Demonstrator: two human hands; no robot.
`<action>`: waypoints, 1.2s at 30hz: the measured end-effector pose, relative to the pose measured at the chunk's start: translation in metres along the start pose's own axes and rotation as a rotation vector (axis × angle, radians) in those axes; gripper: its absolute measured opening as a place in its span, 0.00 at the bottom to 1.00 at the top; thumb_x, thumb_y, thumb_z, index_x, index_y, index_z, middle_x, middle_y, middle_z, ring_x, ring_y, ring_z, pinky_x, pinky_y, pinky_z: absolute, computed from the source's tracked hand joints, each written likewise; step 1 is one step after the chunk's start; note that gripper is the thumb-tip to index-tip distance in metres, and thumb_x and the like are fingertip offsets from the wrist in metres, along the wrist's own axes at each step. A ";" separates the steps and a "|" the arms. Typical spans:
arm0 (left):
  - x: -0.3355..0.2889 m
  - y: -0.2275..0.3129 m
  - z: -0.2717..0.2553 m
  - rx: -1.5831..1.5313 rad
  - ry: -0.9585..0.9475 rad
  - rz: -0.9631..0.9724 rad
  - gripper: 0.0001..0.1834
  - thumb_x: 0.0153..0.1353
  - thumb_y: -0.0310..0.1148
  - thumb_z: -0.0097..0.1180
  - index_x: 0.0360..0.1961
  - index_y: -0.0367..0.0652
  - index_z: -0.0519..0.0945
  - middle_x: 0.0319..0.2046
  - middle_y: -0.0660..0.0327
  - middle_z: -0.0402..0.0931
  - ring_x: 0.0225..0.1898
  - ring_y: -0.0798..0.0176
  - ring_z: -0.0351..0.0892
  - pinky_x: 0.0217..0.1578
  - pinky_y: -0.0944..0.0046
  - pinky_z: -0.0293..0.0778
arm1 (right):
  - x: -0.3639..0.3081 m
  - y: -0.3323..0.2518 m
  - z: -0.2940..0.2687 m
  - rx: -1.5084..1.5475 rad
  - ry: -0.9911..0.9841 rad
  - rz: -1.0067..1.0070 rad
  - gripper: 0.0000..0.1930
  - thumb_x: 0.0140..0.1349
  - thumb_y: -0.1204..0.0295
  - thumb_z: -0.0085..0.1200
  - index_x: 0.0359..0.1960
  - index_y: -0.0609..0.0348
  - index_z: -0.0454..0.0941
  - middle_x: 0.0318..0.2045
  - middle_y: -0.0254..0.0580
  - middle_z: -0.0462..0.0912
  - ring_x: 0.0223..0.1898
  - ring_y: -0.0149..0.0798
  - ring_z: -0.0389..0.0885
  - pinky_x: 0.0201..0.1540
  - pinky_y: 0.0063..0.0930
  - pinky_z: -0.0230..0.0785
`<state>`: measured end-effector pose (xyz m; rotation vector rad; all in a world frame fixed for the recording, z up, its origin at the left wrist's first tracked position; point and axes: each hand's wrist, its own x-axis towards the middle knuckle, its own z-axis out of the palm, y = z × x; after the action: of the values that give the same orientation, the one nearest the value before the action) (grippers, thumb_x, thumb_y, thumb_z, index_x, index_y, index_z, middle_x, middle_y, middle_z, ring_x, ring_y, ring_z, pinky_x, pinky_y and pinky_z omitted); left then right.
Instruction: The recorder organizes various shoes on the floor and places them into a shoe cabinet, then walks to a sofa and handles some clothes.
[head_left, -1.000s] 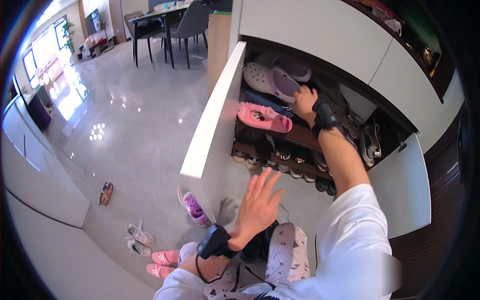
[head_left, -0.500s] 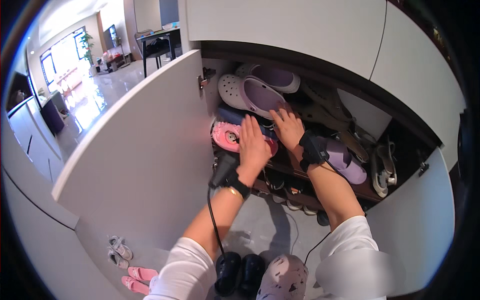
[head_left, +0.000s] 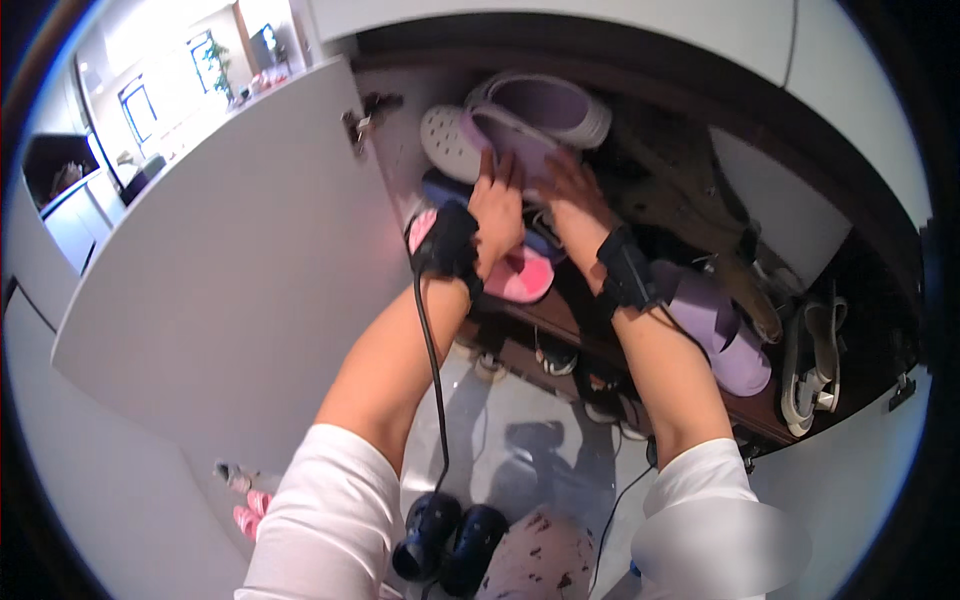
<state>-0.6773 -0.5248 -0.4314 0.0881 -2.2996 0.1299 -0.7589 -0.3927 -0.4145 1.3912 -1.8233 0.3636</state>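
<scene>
A white clog [head_left: 448, 143] with a lavender lining lies on the upper shelf of the cabinet, its mate [head_left: 590, 122] just behind it. My left hand [head_left: 498, 215] has its fingers over the near side rim of the front clog; its thumb is hidden. At the heel end, my right hand [head_left: 578, 195] curls its fingers over the clog's edge, and they are partly in shadow. Below the clog is a dark blue shoe or slipper [head_left: 437, 187], largely covered. Under my left wrist sits a pink slipper [head_left: 525, 277], partly hidden by the black wrist strap.
To the right are brown shoes [head_left: 690, 190], lavender slippers [head_left: 735, 350] and pale strappy shoes [head_left: 812, 365]. The open white door [head_left: 220, 270] stands at left. Black clogs [head_left: 430, 535] and pink slippers [head_left: 250, 515] are on the floor. More shoes fill the lower shelf.
My left hand has moved up from above the pink slipper onto the white clog. My right hand remains at its heel with fingers more curled. The view has shifted closer to the shelf.
</scene>
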 end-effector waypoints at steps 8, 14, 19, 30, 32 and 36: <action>-0.070 -0.020 -0.033 -0.124 0.149 -0.132 0.32 0.40 0.23 0.51 0.52 0.28 0.61 0.54 0.41 0.57 0.56 0.42 0.56 0.56 0.54 0.56 | -0.005 -0.050 -0.025 0.097 0.216 -0.023 0.16 0.45 0.78 0.47 0.39 0.60 0.72 0.45 0.46 0.70 0.51 0.46 0.65 0.48 0.37 0.61; -0.163 -0.020 -0.002 -0.211 -0.298 -0.296 0.38 0.43 0.24 0.54 0.57 0.27 0.52 0.58 0.34 0.45 0.56 0.37 0.55 0.55 0.53 0.58 | -0.083 -0.119 0.018 0.157 -0.139 -0.268 0.12 0.48 0.72 0.45 0.37 0.57 0.71 0.42 0.44 0.70 0.47 0.43 0.68 0.44 0.35 0.62; -0.162 -0.009 0.001 -0.421 -0.312 -0.459 0.43 0.43 0.26 0.55 0.60 0.31 0.48 0.60 0.34 0.34 0.57 0.35 0.53 0.55 0.55 0.59 | -0.084 -0.116 0.031 0.140 -0.021 -0.141 0.18 0.47 0.71 0.50 0.43 0.57 0.70 0.44 0.45 0.69 0.47 0.43 0.68 0.48 0.36 0.60; -0.094 -0.039 -0.003 -0.098 -0.756 -0.515 0.35 0.41 0.36 0.54 0.55 0.39 0.62 0.60 0.47 0.49 0.61 0.49 0.49 0.56 0.44 0.52 | -0.054 -0.091 0.064 -0.019 -0.162 0.199 0.18 0.43 0.70 0.59 0.38 0.53 0.71 0.38 0.37 0.70 0.43 0.43 0.68 0.43 0.38 0.61; -0.121 -0.037 0.004 -0.193 -0.582 -0.480 0.39 0.43 0.35 0.54 0.59 0.39 0.55 0.61 0.47 0.46 0.62 0.48 0.48 0.56 0.47 0.53 | -0.057 -0.094 0.058 0.029 -0.168 0.199 0.18 0.43 0.70 0.59 0.39 0.53 0.71 0.39 0.38 0.70 0.44 0.43 0.67 0.44 0.38 0.61; -0.151 -0.017 0.002 -0.251 -0.544 -0.430 0.45 0.43 0.35 0.57 0.61 0.37 0.49 0.62 0.45 0.42 0.62 0.47 0.49 0.57 0.55 0.55 | -0.069 -0.089 0.054 0.051 -0.160 0.201 0.20 0.42 0.68 0.60 0.39 0.56 0.70 0.40 0.40 0.70 0.45 0.43 0.68 0.48 0.40 0.59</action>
<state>-0.5759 -0.5382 -0.5439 0.5397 -2.7483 -0.4542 -0.6952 -0.4120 -0.5201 1.3064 -2.1063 0.4144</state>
